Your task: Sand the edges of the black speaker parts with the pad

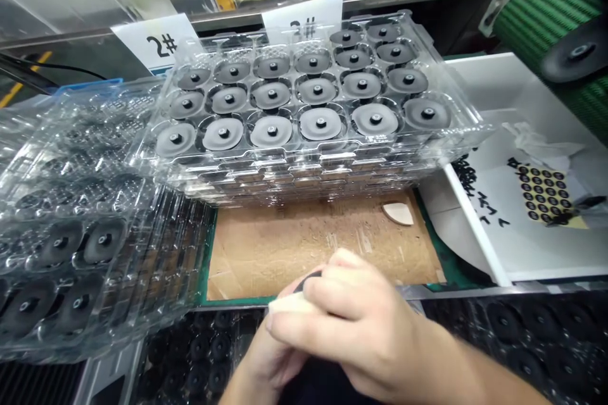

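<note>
My two hands are together at the lower middle, above the front edge of the cardboard. My left hand (270,354) is underneath and mostly hidden, its fingers curled round a dark part (311,278) of which just a thin curved edge shows. Over it, my right hand (356,316) is closed, pressing a pale, soft-looking piece (289,305) against that part. Whether the pale piece is cloth or paper I cannot tell. Beyond them, a stack of clear plastic trays (327,158) carries rows of dark grey rounded discs (320,123), each with a small central hub.
A cardboard sheet (285,247) bears a cream scrap (399,214). More clear trays (156,266) with discs stand at left. On the right, a white bin (536,259) contains a sheet of round stickers (546,193) and small black bits. A green roller (546,12) is above it.
</note>
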A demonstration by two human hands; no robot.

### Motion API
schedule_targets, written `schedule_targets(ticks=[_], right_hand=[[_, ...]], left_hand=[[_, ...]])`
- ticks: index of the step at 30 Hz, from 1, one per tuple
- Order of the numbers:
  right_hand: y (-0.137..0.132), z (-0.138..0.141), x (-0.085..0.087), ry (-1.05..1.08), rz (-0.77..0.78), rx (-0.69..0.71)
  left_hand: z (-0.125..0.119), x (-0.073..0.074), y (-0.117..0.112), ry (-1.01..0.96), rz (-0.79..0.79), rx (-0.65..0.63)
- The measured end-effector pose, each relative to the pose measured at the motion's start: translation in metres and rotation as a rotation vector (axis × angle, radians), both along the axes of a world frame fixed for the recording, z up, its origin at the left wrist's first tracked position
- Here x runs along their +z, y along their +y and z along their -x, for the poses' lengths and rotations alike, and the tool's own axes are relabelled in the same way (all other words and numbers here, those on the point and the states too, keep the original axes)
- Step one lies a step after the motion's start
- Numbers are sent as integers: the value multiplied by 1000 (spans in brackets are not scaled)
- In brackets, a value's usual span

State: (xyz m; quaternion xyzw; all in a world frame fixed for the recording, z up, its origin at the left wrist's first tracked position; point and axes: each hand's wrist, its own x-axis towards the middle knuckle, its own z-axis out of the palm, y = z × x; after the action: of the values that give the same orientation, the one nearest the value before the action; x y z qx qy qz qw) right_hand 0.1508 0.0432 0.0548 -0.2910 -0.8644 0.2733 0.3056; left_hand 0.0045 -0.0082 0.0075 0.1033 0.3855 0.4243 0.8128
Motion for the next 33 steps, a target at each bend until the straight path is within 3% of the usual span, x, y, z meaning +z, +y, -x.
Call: schedule_targets(ticks=[1,3,5,6,9,12,15,18,22,24,26,29,33], right_hand=[[5,-1,-6,56,63,4],[20,-6,-28,140,259,-169],[35,-11,-61,141,440,-387],[40,-12,-79,111,481,-412],[37,-10,-128,21,494,-457],[12,-4,-152,3,453,-563],[-10,-5,-150,31,443,-576],[-21,-11,-139,44,442,-513],[-30,-20,-128,13,416,-504],[-35,-23,-122,-7,385,-548],[-40,-25,-114,-18,348,-575],[-42,-27,-96,-4,290,-516],[-37,-28,-74,-43,136,-289]], left_hand=[[-1,1,0,-16,1,-9],[0,2,1,-94,16,-18],[1,3,1,-188,48,-6],[3,3,0,-237,60,1],[7,-1,0,-334,55,21],[10,-6,0,-401,27,35],[10,-8,-1,-396,9,5],[10,-10,-5,-136,-85,62],[13,-14,-7,596,-579,218],[15,-15,-4,837,-831,160],[18,-14,-1,956,-993,82],[20,-12,1,1067,-1071,20],[24,-10,-4,1118,-1030,-61]])
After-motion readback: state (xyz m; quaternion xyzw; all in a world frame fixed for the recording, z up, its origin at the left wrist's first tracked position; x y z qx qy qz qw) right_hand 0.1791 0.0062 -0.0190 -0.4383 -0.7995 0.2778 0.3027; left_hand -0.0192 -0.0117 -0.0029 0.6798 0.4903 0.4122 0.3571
